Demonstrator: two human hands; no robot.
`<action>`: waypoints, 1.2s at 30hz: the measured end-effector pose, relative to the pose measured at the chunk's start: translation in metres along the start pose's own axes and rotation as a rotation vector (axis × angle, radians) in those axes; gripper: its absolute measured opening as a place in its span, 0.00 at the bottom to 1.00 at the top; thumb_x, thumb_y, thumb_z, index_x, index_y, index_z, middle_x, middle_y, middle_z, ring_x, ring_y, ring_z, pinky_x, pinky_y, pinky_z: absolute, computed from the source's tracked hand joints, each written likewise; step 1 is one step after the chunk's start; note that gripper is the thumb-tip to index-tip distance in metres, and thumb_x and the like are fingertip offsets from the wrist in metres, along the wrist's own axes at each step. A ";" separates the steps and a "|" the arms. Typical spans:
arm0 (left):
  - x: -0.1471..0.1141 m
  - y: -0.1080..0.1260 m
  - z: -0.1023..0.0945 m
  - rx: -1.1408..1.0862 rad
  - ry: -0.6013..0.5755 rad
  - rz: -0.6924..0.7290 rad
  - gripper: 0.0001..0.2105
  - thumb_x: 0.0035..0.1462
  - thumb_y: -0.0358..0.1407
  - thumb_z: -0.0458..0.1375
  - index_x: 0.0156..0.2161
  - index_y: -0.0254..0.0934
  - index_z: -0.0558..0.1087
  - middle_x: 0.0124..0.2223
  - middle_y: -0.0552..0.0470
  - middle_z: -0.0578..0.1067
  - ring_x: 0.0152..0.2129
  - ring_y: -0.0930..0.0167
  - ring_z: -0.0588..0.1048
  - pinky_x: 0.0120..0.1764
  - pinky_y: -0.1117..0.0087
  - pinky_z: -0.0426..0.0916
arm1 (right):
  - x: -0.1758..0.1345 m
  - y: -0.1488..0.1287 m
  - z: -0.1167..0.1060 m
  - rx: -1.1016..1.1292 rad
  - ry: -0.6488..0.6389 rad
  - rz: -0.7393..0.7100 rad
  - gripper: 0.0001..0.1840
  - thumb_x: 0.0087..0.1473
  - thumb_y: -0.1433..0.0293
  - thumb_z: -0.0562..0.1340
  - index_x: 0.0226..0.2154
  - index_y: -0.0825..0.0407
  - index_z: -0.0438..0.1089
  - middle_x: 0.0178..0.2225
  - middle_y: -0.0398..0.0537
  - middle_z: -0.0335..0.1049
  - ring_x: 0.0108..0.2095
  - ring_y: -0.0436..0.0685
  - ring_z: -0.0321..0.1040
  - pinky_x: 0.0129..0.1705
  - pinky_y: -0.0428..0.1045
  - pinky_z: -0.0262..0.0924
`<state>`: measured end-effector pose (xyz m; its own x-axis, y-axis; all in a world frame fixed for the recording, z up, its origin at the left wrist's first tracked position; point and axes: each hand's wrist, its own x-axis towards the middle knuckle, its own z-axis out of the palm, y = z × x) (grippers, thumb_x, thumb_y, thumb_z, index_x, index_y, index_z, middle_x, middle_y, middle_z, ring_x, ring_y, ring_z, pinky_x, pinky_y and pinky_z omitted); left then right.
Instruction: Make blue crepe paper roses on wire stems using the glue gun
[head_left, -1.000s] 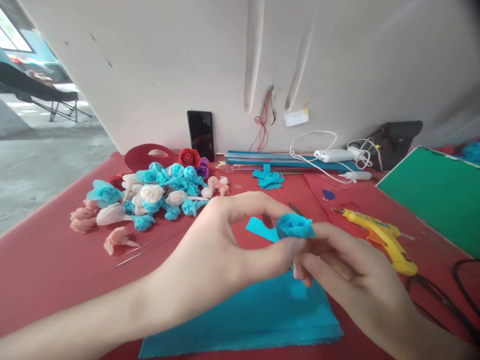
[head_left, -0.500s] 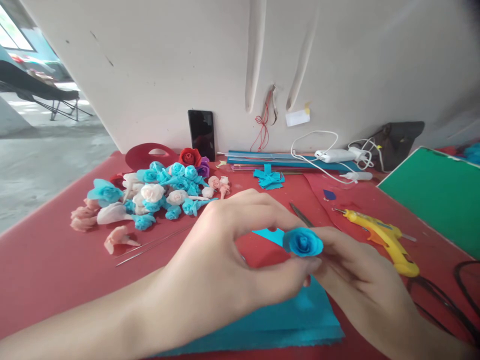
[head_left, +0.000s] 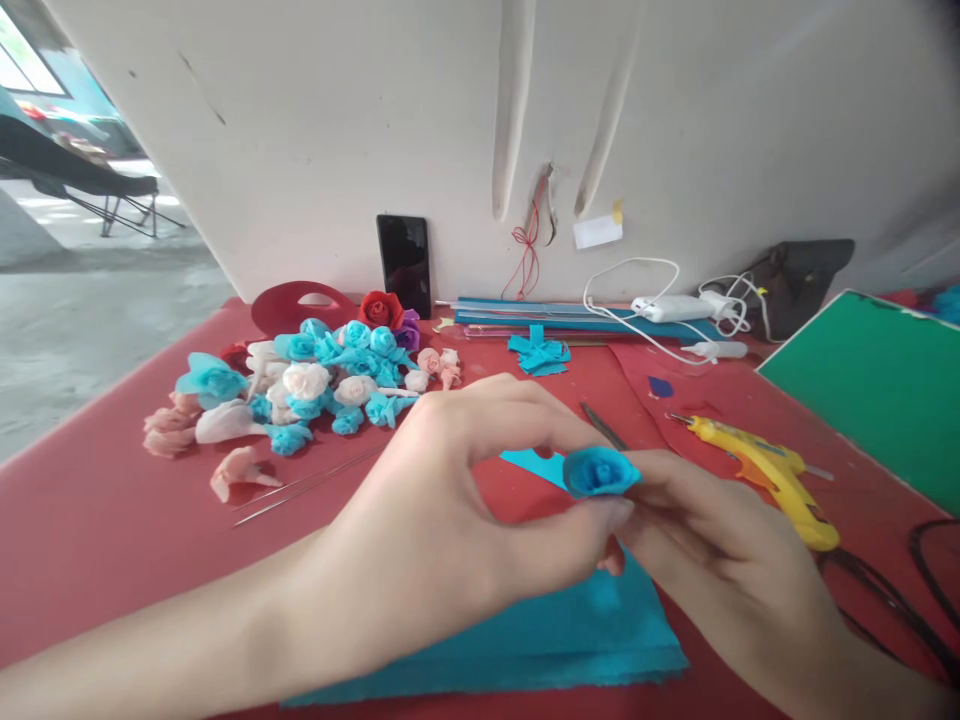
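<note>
A small blue paper rose [head_left: 600, 472] with a rolled centre is pinched between both hands, its open top facing me. My left hand [head_left: 480, 510] curves around from the left, thumb at the rose's near side and fingertips behind it. From the right, my right hand [head_left: 720, 550] grips the flower's right side and base, which the fingers partly hide. Beneath the hands lies a stack of blue crepe paper [head_left: 517, 650] on the red table [head_left: 135, 570].
Several blue, white and pink paper flowers [head_left: 307, 385] lie heaped at left, near thin wires [head_left: 300, 488]. A yellow glue gun [head_left: 765, 470] with a black cord lies right, by a green board [head_left: 877, 390]. Blue strips [head_left: 538, 352] and a phone [head_left: 405, 265] are at the back.
The rose has tilted slightly, its right petal edge now drawn to a point. Both hands keep hold of it with only small finger shifts.
</note>
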<state>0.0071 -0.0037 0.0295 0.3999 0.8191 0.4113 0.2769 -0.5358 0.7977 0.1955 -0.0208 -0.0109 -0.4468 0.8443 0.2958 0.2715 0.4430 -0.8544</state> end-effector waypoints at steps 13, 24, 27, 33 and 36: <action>0.007 -0.011 -0.007 -0.196 0.024 -0.228 0.12 0.61 0.45 0.50 0.42 0.46 0.74 0.45 0.60 0.75 0.47 0.71 0.71 0.46 0.76 0.66 | 0.014 -0.003 0.000 0.684 -0.045 0.312 0.07 0.59 0.67 0.58 0.31 0.50 0.68 0.20 0.37 0.64 0.18 0.42 0.62 0.22 0.38 0.60; 0.011 -0.025 -0.005 -0.315 -0.208 0.068 0.06 0.53 0.27 0.59 0.35 0.39 0.76 0.34 0.57 0.77 0.36 0.73 0.74 0.42 0.75 0.69 | 0.008 -0.015 -0.004 0.842 -0.151 0.410 0.07 0.58 0.68 0.59 0.31 0.53 0.69 0.19 0.37 0.65 0.16 0.40 0.61 0.22 0.37 0.61; 0.010 -0.026 -0.006 -0.303 -0.204 0.142 0.06 0.52 0.28 0.62 0.36 0.40 0.75 0.36 0.56 0.77 0.36 0.73 0.74 0.41 0.74 0.70 | 0.007 -0.020 -0.007 0.808 -0.172 0.432 0.07 0.57 0.67 0.60 0.32 0.53 0.70 0.19 0.38 0.65 0.16 0.40 0.61 0.22 0.37 0.60; 0.009 -0.025 -0.005 -0.214 -0.203 0.221 0.05 0.50 0.29 0.64 0.35 0.38 0.74 0.34 0.55 0.77 0.33 0.73 0.73 0.41 0.71 0.70 | 0.008 -0.027 -0.010 0.649 -0.204 0.464 0.09 0.56 0.67 0.60 0.27 0.55 0.68 0.17 0.37 0.63 0.16 0.40 0.60 0.22 0.36 0.57; 0.009 -0.024 -0.006 -0.098 -0.173 0.312 0.10 0.49 0.27 0.64 0.39 0.37 0.73 0.36 0.54 0.77 0.34 0.73 0.73 0.42 0.73 0.70 | 0.009 -0.027 -0.011 0.545 -0.211 0.496 0.09 0.55 0.68 0.60 0.26 0.55 0.67 0.17 0.37 0.63 0.16 0.40 0.60 0.22 0.36 0.57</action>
<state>-0.0007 0.0180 0.0169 0.5965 0.5676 0.5675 0.0367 -0.7256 0.6872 0.1933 -0.0217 0.0198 -0.5502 0.8060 -0.2182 0.0478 -0.2304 -0.9719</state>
